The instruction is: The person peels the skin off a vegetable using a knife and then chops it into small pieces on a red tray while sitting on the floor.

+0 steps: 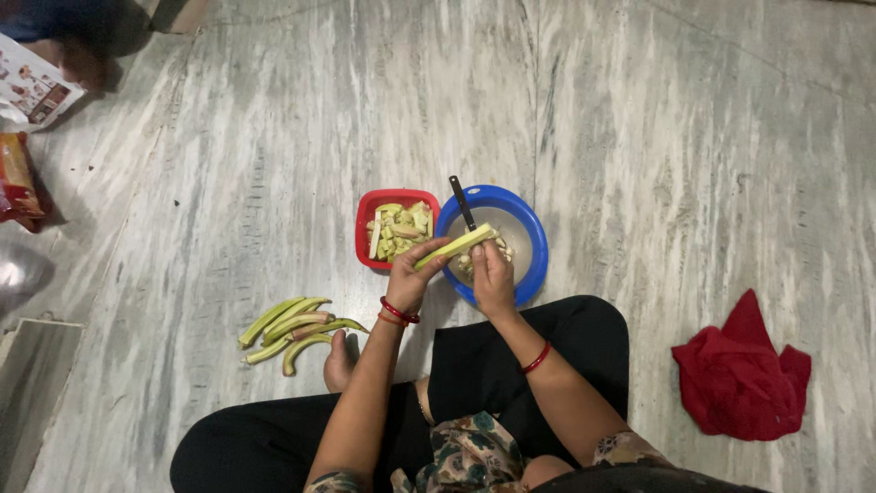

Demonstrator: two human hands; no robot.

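Now | left hand [411, 278] grips ridged pale-green gourd [454, 246] | right hand [493, 274] clasps knife [463, 203] (black-handled)

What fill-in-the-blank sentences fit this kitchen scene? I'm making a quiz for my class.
1. The left hand holds a long green vegetable over the round ____ bowl.
2. The cut pieces lie in a square ____ container.
3. The right hand holds a ____ with a black handle.
4. A red ____ lies crumpled on the floor.

Missing words: blue; red; knife; cloth
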